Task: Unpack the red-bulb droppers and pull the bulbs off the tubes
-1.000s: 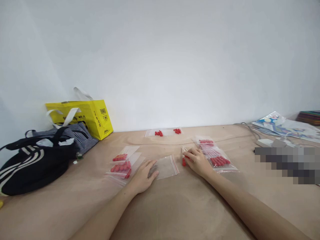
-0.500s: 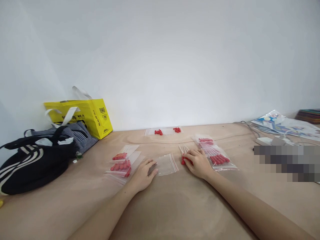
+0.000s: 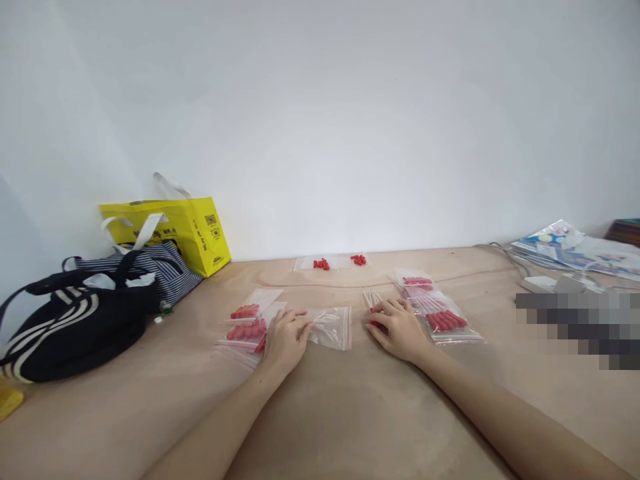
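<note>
My left hand (image 3: 286, 337) pinches the left edge of an empty clear zip bag (image 3: 333, 327), which lies a little crumpled on the wooden table (image 3: 350, 413). My right hand (image 3: 399, 327) rests curled over a small bundle of red-tipped sticks (image 3: 372, 300), whose pale ends stick out beyond the fingers. Just right of that hand lie zip bags filled with red-tipped sticks (image 3: 440, 315). Left of my left hand sits a pile of filled zip bags (image 3: 247, 323). A further bag with red pieces (image 3: 340, 262) lies near the wall.
A yellow shopping bag (image 3: 173, 230), a striped bag (image 3: 160, 267) and a black bag with white stripes (image 3: 70, 330) stand at the left by the wall. A white adapter with cables (image 3: 540, 283) and printed plastic sheets (image 3: 575, 250) lie at the right.
My left hand has gone from lying flat on the empty bag's corner to pinching its edge, drawing it slightly left. My right hand stays on the sticks, shifted a little toward me.
</note>
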Available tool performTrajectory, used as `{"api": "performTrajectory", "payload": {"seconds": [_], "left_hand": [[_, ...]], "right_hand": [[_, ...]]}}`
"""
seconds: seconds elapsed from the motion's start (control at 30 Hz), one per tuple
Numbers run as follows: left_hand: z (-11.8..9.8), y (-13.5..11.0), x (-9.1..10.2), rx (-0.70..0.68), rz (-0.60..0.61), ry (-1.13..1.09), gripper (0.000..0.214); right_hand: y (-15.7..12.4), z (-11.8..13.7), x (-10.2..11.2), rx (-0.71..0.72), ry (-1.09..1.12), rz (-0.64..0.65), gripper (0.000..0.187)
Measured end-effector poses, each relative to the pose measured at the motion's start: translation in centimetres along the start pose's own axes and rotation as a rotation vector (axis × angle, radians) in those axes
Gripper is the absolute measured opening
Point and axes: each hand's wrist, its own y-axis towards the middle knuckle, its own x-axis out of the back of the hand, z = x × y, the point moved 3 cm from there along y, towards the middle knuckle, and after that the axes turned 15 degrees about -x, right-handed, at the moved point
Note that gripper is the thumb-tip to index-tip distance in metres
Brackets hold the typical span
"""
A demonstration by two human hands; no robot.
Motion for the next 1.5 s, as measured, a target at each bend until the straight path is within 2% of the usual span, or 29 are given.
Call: {"api": "performTrajectory", "payload": {"seconds": [0.1,0.17,0.33,0.4,0.47,0.53,0.57,0.63,0.67,0.7,0.77,0.83,0.93,1.03,1.13,1.23,1.37,1.5], "left_hand": [[1.2,0.8,2.2,-0.026,-0.139,0.176,0.023],[3.3,1.1,3.8,0.029,-0.168,0.269,0.026],[11.1,-0.8,6.2,0.379,-0.026,0.380,0.027],[12.9,-1.8,6.4,0.434,0.011,0.376,0.025],[13.4,-2.3,6.6,0.463,0.014,0.385,0.027],[12.6,-2.3,6.9,0.415,0.007,0.363,0.030],[11.7,-2.0,7.1,0.339,0.030,0.304,0.030],[9.6,-1.7,7.3,0.121,0.162,0.102,0.028],[8.6,-1.7,7.4,0.031,0.273,-0.007,0.027],[7.8,-2.0,7.6,-0.020,0.364,-0.077,0.029],[7.0,-2.7,8.2,-0.041,0.442,-0.128,0.042],[7.1,-3.6,8.7,-0.042,0.435,-0.134,0.047],[7.8,-4.6,8.8,-0.096,0.400,-0.130,0.019],[8.1,-4.4,8.6,-0.149,0.320,-0.072,0.026],[7.1,-3.1,8.4,-0.148,0.201,0.005,0.028],[4.8,-1.0,7.8,-0.128,0.135,0.032,0.030],[1.1,2.4,6.1,-0.047,0.163,0.014,0.029],[-1.3,4.7,2.6,0.175,0.290,-0.244,0.027]], "right_hand": [[0.0,0.0,0.0,0.005,-0.004,-0.008,0.019],[0.0,0.0,-0.1,0.007,-0.001,-0.003,0.018],[-0.1,-0.2,-0.5,0.005,0.000,-0.003,0.017],[-0.1,-0.2,-0.6,0.007,0.002,-0.004,0.017],[-0.1,-0.2,-0.6,0.006,0.008,-0.007,0.016],[-0.1,-0.2,-0.5,0.006,0.014,-0.016,0.016],[-0.2,-0.2,-0.4,0.007,0.016,-0.024,0.015],[-0.2,-0.1,-0.3,0.014,0.021,-0.038,0.015],[-0.2,-0.1,-0.2,0.020,0.024,-0.041,0.014],[-0.2,-0.1,-0.1,0.027,0.027,-0.040,0.014],[-0.2,0.0,0.0,0.037,0.037,-0.032,0.014],[-0.2,0.0,0.0,0.035,0.048,-0.021,0.014],[-0.2,0.1,-0.1,0.022,0.059,-0.006,0.014],[-0.2,0.1,-0.2,0.005,0.050,0.001,0.014],[-0.2,0.0,-0.3,-0.005,0.039,-0.010,0.014],[-0.2,0.0,-0.5,0.006,0.050,-0.017,0.013],[-0.2,0.0,-0.5,0.008,0.040,-0.027,0.012],[-0.1,0.1,-0.2,-0.022,-0.004,-0.067,0.011]]}}
